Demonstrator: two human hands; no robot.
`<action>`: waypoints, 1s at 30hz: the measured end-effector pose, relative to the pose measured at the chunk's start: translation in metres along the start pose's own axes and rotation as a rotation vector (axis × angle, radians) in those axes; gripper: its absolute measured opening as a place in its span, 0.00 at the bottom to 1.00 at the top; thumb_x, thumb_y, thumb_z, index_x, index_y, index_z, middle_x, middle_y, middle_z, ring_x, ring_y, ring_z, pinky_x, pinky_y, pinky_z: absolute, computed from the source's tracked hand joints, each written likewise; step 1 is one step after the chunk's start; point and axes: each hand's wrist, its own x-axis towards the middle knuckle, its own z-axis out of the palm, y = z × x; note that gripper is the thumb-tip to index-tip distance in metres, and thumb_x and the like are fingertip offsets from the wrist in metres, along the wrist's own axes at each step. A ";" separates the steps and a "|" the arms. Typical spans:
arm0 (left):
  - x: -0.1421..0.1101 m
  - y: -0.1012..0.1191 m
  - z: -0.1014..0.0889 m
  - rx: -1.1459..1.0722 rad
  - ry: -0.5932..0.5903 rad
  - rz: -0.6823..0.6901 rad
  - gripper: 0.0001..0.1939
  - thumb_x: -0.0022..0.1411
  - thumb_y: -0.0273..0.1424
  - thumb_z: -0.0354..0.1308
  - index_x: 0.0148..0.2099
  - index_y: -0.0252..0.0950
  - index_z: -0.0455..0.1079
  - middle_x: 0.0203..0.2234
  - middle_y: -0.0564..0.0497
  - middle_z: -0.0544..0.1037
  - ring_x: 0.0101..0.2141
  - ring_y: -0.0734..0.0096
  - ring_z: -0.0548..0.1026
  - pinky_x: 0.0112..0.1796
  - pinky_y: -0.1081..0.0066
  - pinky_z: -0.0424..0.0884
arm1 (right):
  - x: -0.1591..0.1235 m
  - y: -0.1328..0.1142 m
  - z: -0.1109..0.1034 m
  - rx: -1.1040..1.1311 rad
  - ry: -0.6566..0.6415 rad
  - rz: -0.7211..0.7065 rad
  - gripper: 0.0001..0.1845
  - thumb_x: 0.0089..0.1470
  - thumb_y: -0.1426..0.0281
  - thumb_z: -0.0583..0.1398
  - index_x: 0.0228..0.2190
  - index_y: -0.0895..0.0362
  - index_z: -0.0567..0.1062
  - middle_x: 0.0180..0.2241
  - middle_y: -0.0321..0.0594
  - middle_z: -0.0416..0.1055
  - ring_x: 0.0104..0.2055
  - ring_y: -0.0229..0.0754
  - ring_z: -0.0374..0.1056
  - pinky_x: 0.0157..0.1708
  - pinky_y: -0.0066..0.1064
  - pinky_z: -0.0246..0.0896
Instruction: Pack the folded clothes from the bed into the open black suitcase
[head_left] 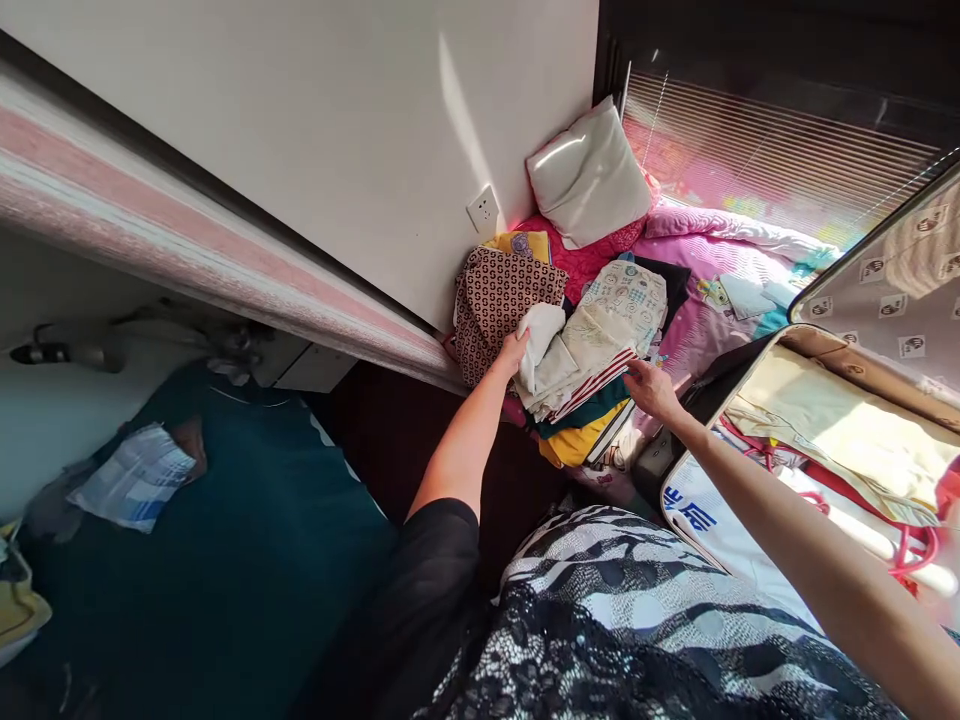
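Note:
My left hand is closed on a white cloth, over the left side of a pile of folded clothes. My right hand pinches at the right edge of a red-and-white striped folded cloth in that pile. Cream folded garments lie on top of the stripes, with a pale printed cloth behind. Under them show dark green and yellow folded clothes. A brown patterned cloth is heaped to the left, against the wall.
At right an open suitcase holds a cream garment and red-handled items. A white cushion leans in the corner near a wall socket. On the left, a plaid cloth lies on a dark green sheet.

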 end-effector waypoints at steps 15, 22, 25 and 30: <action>-0.101 0.096 -0.031 -0.641 -0.198 -0.068 0.27 0.83 0.49 0.53 0.67 0.36 0.77 0.56 0.42 0.87 0.67 0.54 0.77 0.67 0.57 0.75 | 0.037 -0.065 0.019 0.501 -0.023 -0.394 0.85 0.33 0.33 0.79 0.79 0.59 0.55 0.79 0.64 0.49 0.82 0.71 0.46 0.79 0.62 0.46; -0.186 0.165 0.021 -0.374 -0.378 -0.072 0.29 0.79 0.54 0.56 0.66 0.40 0.80 0.49 0.46 0.88 0.66 0.50 0.78 0.63 0.54 0.81 | -0.013 -0.089 -0.059 0.681 -0.411 -0.491 0.65 0.31 0.40 0.82 0.65 0.57 0.77 0.61 0.49 0.79 0.70 0.64 0.69 0.77 0.54 0.56; -0.218 0.190 0.059 -0.344 -0.505 -0.140 0.27 0.81 0.53 0.54 0.66 0.42 0.80 0.47 0.49 0.88 0.65 0.50 0.80 0.63 0.52 0.81 | -0.070 -0.068 -0.084 0.736 -0.499 -0.380 0.48 0.39 0.44 0.81 0.57 0.55 0.84 0.53 0.44 0.84 0.62 0.59 0.77 0.71 0.51 0.67; -0.236 0.187 0.158 -0.399 -0.814 -0.322 0.27 0.85 0.46 0.50 0.66 0.31 0.78 0.50 0.42 0.88 0.62 0.49 0.82 0.63 0.49 0.80 | -0.175 -0.005 -0.114 0.896 -0.290 -0.005 0.42 0.37 0.49 0.83 0.50 0.57 0.86 0.50 0.47 0.85 0.57 0.62 0.80 0.65 0.54 0.74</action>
